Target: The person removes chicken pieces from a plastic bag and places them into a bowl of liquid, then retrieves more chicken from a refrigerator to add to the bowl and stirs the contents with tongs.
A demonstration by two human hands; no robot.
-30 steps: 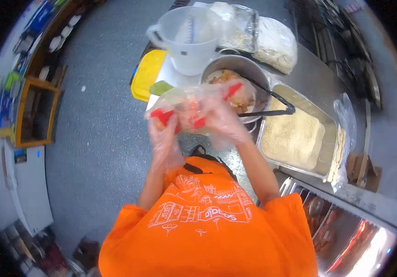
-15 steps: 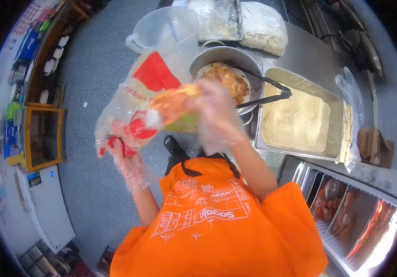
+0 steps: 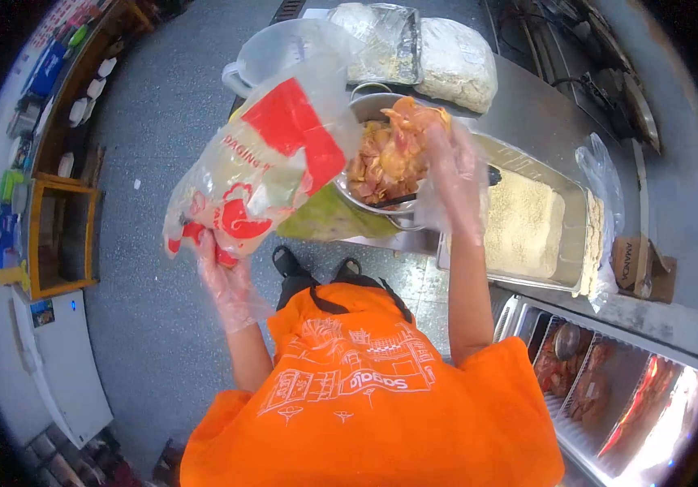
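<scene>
My left hand [image 3: 227, 284], in a clear plastic glove, grips the lower corner of a clear plastic bag [image 3: 239, 174] with red printing. My right hand [image 3: 453, 174], gloved too, is closed on a piece of raw meat [image 3: 412, 122] above a metal pot [image 3: 365, 105]. More meat pieces [image 3: 372, 162] lie in the pot. Dark tongs [image 3: 394, 200] rest at the pot's near side, partly hidden by my right hand. Right of that hand stands a metal tray [image 3: 527, 157] of pale crumbs [image 3: 523, 223].
A large clear jug [image 3: 264, 61] stands behind the bag. Wrapped packages [image 3: 458, 65] lie at the back of the steel counter [image 3: 532, 101]. A cardboard box [image 3: 645, 268] is at the right, above a lit chiller [image 3: 601, 390] with trays. A green cloth [image 3: 325, 215] hangs by the pot.
My right hand has moved from the bag's opening rightward over the pot with the meat. The bag has spread, showing more print. The tongs have shifted down into the pot's near side.
</scene>
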